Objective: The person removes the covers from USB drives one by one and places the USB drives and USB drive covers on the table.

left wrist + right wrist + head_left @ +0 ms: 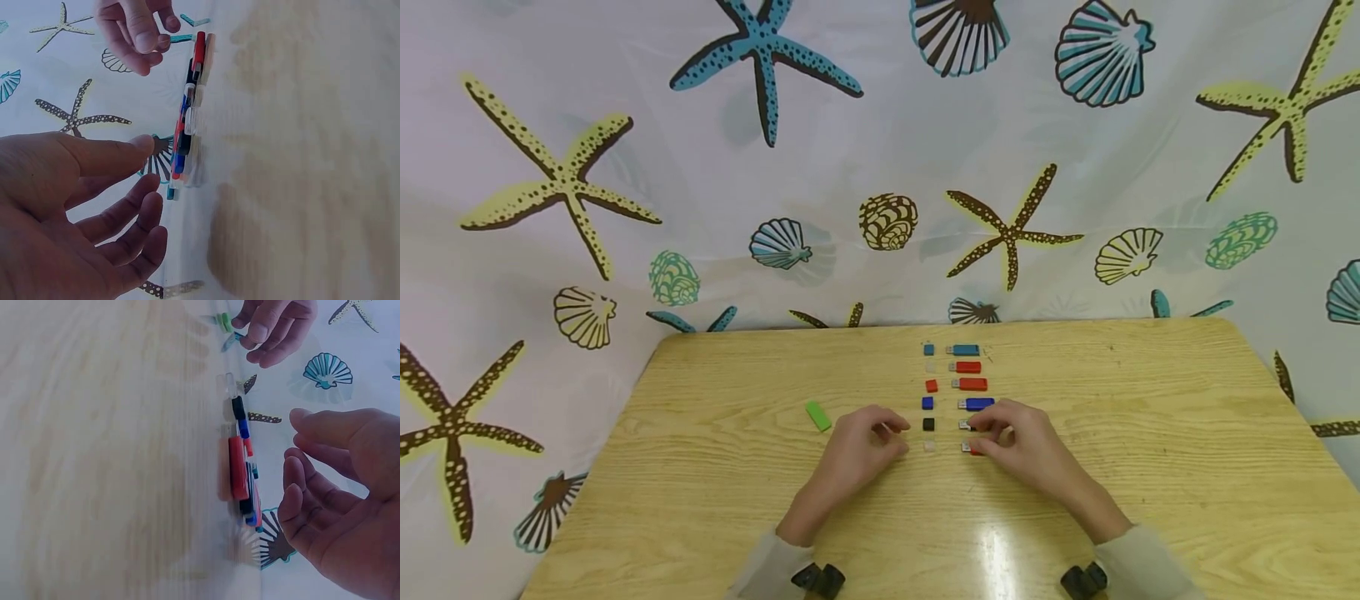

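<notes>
Two columns lie on the wooden table. The right column holds several USB sticks: a teal one, two red ones, a blue one, then a black one and another red one partly hidden by my right hand. Left of them are small caps, among them a red cap, a black cap and a clear cap. My left hand hovers left of the caps, fingers loosely bent, holding nothing. Above the lowest sticks, my right hand hovers with thumb and fingers apart.
A green rectangular piece lies by itself left of my left hand. Behind the table hangs a white cloth printed with starfish and shells. A dark wrist camera sits at each sleeve.
</notes>
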### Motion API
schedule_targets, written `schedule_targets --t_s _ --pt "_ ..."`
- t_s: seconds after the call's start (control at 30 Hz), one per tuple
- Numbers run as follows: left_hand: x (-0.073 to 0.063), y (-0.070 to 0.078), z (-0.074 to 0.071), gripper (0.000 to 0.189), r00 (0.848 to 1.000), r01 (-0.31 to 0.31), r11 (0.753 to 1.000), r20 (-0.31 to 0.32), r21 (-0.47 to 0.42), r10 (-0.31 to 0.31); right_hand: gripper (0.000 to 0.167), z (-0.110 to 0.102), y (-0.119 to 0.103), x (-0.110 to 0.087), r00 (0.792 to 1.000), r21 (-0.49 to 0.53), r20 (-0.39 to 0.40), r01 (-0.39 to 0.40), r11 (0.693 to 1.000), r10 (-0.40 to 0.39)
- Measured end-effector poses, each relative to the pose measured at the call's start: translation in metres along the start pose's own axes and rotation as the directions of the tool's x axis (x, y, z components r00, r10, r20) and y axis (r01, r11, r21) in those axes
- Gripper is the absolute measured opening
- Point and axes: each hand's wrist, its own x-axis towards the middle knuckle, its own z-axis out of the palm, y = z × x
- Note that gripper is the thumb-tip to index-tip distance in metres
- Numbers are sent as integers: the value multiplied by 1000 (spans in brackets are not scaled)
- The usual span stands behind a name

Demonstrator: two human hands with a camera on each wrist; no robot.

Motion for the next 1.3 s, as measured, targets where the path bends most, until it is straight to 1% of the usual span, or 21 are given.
schedule_targets --t_s 0.13,0.3,0.43,0.6,0.73,0.87,0.97,1.07,1.17,1.3 --pt "-6 -3 -5 21 999 -26 1000 -32 -9 26 17 5 -3 3 1000 24 -13 4 1000 -4" --pt "-12 -6 -14 25 998 -14 998 -58 -59 10 21 14 -10 8 1000 60 -27 12 998 -10" --pt "-12 -9 -21 29 997 -25 997 -76 -77 19 23 23 -16 12 999 79 -40 13 997 -10" --pt "-13 -19 -30 31 993 -42 997 -109 -58 35 25 38 -21 19 1000 115 -30 9 993 -6" --pt "-16 -27 -39 31 986 -79 995 -150 -66 68 25 49 -27 26 1000 148 2 2 989 -2" --pt "-17 -34 -48 30 975 -114 992 -199 -58 100 26 59 -34 34 1000 155 14 12 988 -14" --pt "-18 -39 -53 30 967 -123 991 -231 -44 110 26 66 -37 40 999 153 6 35 988 -36" --pt "-18 -42 -57 29 961 -128 991 -251 -39 114 27 71 -39 44 999 143 -1 42 989 -42" --pt "-18 -45 -60 29 959 -124 992 -263 -38 110 28 77 -39 48 999 127 0 41 991 -41" --pt "-18 -49 -63 29 956 -109 993 -278 -39 94 31 85 -41 54 999 133 11 38 990 -40"
